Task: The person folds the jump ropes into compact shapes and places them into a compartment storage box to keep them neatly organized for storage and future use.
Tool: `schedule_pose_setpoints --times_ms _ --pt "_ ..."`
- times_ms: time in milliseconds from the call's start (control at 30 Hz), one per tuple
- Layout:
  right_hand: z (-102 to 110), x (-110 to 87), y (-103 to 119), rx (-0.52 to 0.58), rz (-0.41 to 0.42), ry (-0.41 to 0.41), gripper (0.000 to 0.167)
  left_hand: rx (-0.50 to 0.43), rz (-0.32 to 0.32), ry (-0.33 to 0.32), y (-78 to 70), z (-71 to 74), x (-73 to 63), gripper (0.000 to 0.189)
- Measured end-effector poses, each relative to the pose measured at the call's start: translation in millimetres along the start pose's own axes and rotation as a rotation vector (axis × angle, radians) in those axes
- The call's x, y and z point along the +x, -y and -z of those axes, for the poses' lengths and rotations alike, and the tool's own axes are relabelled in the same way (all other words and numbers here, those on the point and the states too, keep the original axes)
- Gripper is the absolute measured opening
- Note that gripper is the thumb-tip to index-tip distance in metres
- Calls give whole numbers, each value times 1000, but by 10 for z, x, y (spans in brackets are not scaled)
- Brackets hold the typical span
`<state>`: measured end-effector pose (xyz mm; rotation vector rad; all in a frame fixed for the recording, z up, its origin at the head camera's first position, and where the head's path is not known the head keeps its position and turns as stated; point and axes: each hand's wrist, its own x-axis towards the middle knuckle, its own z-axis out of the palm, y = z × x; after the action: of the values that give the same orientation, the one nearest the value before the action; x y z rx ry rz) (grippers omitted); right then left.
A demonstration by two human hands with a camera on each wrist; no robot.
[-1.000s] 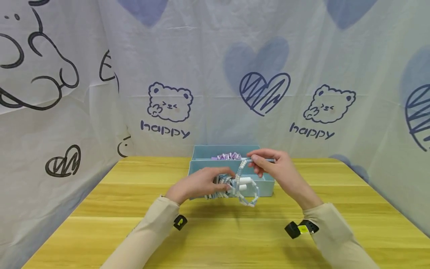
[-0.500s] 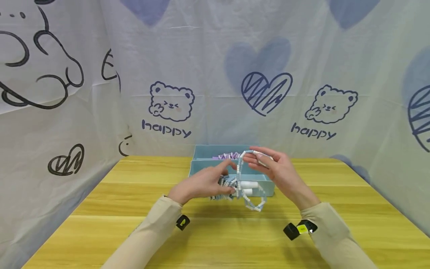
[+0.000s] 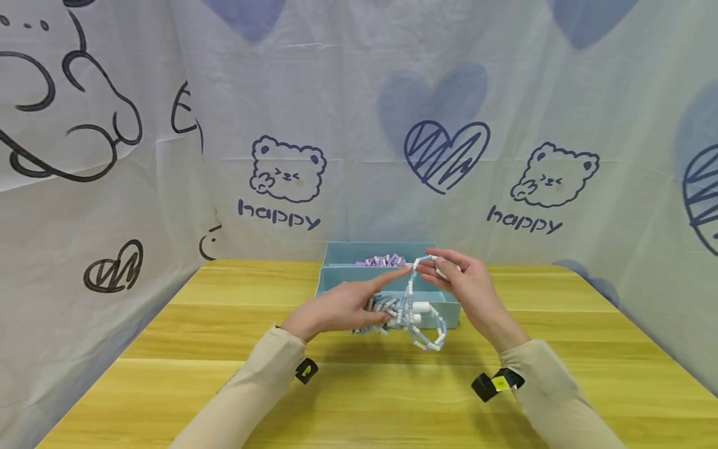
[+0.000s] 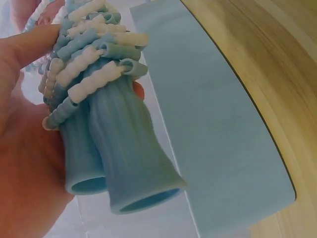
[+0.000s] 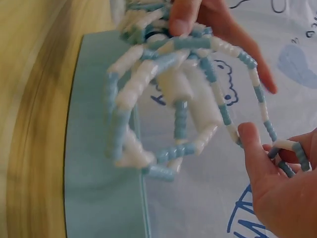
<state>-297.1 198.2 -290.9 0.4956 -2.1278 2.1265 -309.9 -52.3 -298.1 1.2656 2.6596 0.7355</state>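
A beaded jump rope (image 3: 386,304) in pale blue and white is bundled round its two handles. My left hand (image 3: 336,307) grips the bundle, thumb across the front and index finger stretched toward the right hand. In the left wrist view, the blue flared handle ends (image 4: 131,139) point out of the wrapped beads; the white handle ends (image 5: 200,96) show in the right wrist view. My right hand (image 3: 468,274) holds a strand of the beaded cord between thumb and fingers, raised at the right. A loose loop of beads (image 5: 168,153) hangs below the handles.
Behind the hands stand two light blue bins (image 3: 359,277) on the wooden table (image 3: 381,393). A purple and white beaded bundle (image 3: 384,260) lies in the rear one. A printed curtain (image 3: 359,125) hangs at the back and sides.
The right hand has drawn the cord up and shifted slightly right, its fingers spreading and then closing on the strand. The left index finger has extended toward it. The hanging loop has swung right.
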Motion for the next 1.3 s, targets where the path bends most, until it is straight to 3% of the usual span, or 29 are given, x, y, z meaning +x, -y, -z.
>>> schedule_pose_setpoints --times_ms 267,400,500,633,867,1067,1200,1300 --pt "71 15 -81 -358 66 -113 29 -41 -121 116 -16 -20 8 49" --pt "118 13 -81 -607 132 -189 22 -127 -76 106 -9 -13 1 43" --pt "162 16 -97 -713 152 -213 19 -168 -15 93 9 -4 -13 40" --pt "228 30 -131 -680 149 -200 16 -164 29 67 39 5 -30 38" --pt "290 89 -192 -433 136 -108 28 -166 29 -74 74 49 -19 38" --pt "247 84 -202 -309 -16 -4 40 -151 92 -207 73 80 -12 38" --pt "193 72 -199 -221 -112 26 53 -104 98 -243 84 76 -4 40" --pt "164 72 -220 -232 -138 68 49 -82 98 -256 87 67 7 41"
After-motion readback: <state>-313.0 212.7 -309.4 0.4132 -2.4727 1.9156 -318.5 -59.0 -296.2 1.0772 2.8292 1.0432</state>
